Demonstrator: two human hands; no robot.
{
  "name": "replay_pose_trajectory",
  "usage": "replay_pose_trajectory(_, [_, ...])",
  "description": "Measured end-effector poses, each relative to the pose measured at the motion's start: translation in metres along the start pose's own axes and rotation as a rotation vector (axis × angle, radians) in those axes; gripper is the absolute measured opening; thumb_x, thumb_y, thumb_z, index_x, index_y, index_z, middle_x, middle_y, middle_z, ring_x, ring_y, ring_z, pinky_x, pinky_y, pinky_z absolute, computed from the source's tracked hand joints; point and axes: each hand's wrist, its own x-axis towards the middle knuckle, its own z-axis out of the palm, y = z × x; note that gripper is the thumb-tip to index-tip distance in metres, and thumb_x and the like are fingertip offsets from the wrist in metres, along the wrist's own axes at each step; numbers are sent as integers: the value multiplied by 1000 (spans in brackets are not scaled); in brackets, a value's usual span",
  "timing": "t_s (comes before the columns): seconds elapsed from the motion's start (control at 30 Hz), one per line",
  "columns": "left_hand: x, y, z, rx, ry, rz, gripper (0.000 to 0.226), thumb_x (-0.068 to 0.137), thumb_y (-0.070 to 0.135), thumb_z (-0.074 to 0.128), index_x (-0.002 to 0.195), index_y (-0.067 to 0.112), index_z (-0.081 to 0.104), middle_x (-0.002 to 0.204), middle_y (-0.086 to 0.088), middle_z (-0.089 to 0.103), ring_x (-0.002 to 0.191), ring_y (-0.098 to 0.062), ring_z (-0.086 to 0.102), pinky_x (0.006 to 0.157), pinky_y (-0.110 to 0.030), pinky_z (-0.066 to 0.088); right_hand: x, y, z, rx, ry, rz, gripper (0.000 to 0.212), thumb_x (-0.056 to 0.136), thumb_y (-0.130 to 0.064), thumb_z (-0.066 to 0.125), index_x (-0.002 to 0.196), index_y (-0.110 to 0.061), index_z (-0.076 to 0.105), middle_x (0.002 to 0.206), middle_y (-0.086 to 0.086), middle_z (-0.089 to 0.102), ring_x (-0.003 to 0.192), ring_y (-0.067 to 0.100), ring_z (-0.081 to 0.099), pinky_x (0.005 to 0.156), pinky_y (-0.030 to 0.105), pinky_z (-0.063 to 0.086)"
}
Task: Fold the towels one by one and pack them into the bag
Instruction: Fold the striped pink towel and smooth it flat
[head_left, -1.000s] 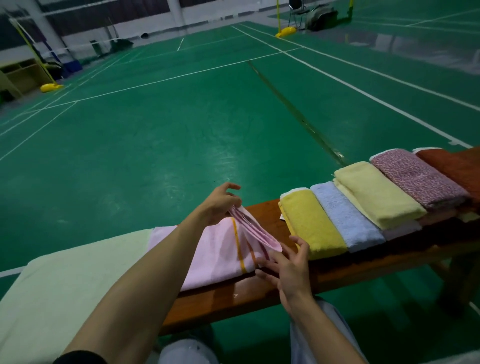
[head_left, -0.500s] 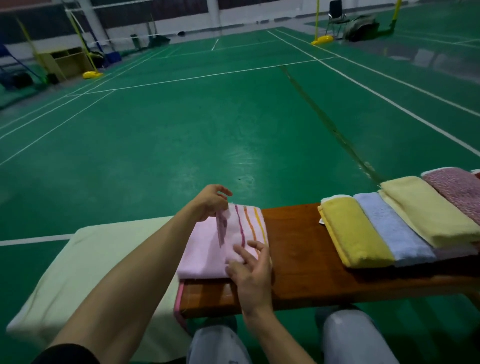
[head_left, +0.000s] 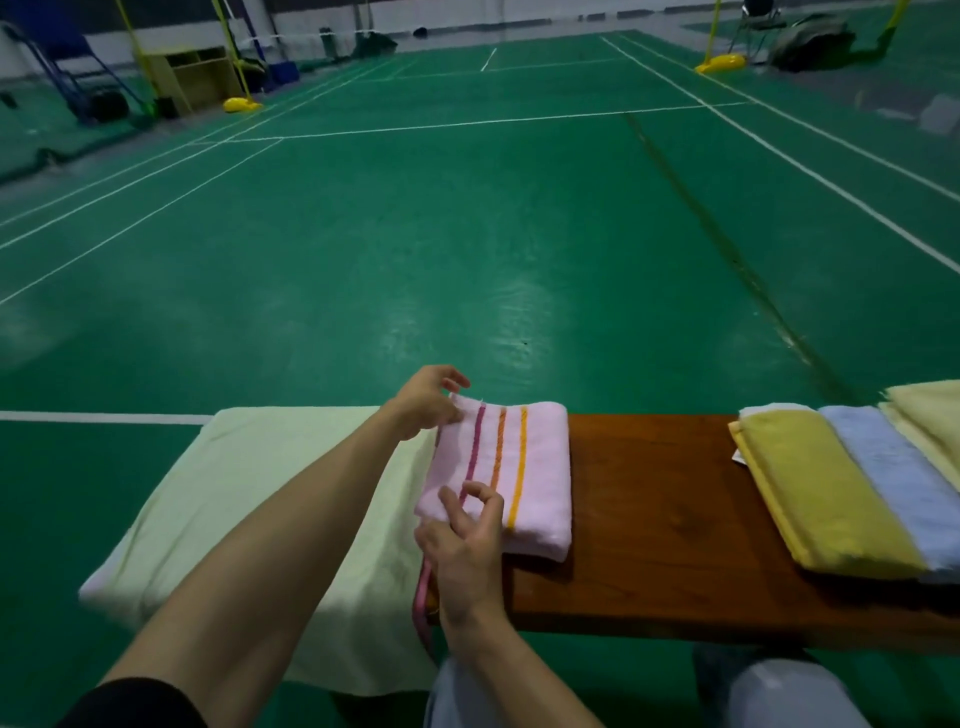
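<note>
Nearest the camera: my knees (head_left: 779, 693) in grey trousers, below the near edge of the desk (head_left: 665, 525), and a black sleeve (head_left: 140, 704) on my left arm.

My right hand (head_left: 467, 553) rests at the near left corner of the pink towel (head_left: 535, 467). Its thumb and first finger curl towards each other over the cloth; I cannot tell whether these fingers pinch any of it. A pink strip (head_left: 423, 597) hangs over the desk edge beside this wrist, partly hidden.

The pink towel lies folded flat on the left part of the wooden desk, with three stripes (magenta, orange, yellow) running from near to far. Its left edge meets a pale green towel (head_left: 249, 499), which lies spread open to the left.

My left hand (head_left: 423, 402) reaches over the pale green towel to the far left corner of the pink towel; its fingers (head_left: 454, 382) are narrow, nipping that corner.

To the right, well apart from the pink towel across bare wood, a row of folded towels lies side by side and overlapping: a yellow towel (head_left: 821, 493), a blue towel (head_left: 904, 478), then a cream towel (head_left: 930, 415) cut off by the edge of the view.

Beyond the desk: a green court floor (head_left: 467, 234) with white lines, two yellow post bases (head_left: 241, 105) (head_left: 719, 63), and a wooden cabinet (head_left: 192, 73) at the far left.
</note>
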Motion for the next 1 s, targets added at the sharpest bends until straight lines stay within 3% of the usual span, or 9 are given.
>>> replay_pose_trajectory(0.13, [1,-14,3,195,6,63,39,84,-1,66,120,12,59,129,-8,54,114,-24,53,100,-36,47,2,9,7,-37,-32,18,47,94,-14,62,123,-42,37,141,-7,51,123,16,53,102,40,50])
replay_pose_trajectory(0.23, [0,-15,8,384,44,244,38,87,6,64,124,12,56,133,-9,48,121,-25,48,104,-30,38,0,-9,-4,-120,-94,-28,44,96,-7,56,128,-32,39,131,-12,50,109,15,61,76,26,59])
replay_pose_trajectory(0.3, [-5,-10,12,421,59,459,33,88,4,62,120,11,59,131,-11,48,123,-26,46,107,-32,36,5,-27,-17,-277,20,-175,33,96,-7,55,116,-32,48,114,-13,58,93,12,68,68,23,59])
replay_pose_trajectory(0.4, [-13,-2,24,507,-18,777,24,89,4,59,112,10,63,127,-10,54,119,-24,50,101,-34,42,24,-40,-33,-448,301,-356,19,99,-17,55,103,-34,50,99,-19,56,91,1,59,83,24,56])
replay_pose_trajectory(0.53, [-14,-6,41,670,-160,876,29,96,18,52,124,13,60,133,-8,56,121,-24,49,103,-38,41,43,-23,-38,-721,424,-262,37,98,-24,55,133,-19,44,137,-2,46,120,12,47,102,28,43])
replay_pose_trajectory(0.63, [-10,-16,41,724,-182,810,40,99,33,47,136,20,50,143,-4,48,127,-24,45,106,-39,39,45,-14,-44,-985,321,-251,66,99,-41,51,151,-12,23,159,8,22,144,22,25,116,32,26])
replay_pose_trajectory(0.73, [-10,-17,40,792,-205,770,54,94,55,38,142,31,42,141,-3,47,121,-22,44,103,-38,40,53,-25,-74,-1127,170,-261,82,95,-57,47,155,-12,15,162,8,17,148,22,20,120,34,21])
replay_pose_trajectory(0.9, [-29,-3,50,1040,-133,875,70,81,72,35,132,26,48,119,-3,51,100,-22,43,88,-38,42,70,-67,-148,-1532,-228,-315,133,50,-95,22,156,-15,14,164,4,13,149,17,14,121,30,10])
replay_pose_trajectory(1.0, [-43,7,71,1050,-146,944,83,82,77,36,133,13,48,138,-10,40,123,-27,36,110,-42,32,82,-95,-184,-1740,-397,-332,147,39,-106,14,157,-19,7,165,-1,6,150,13,8,121,35,1])
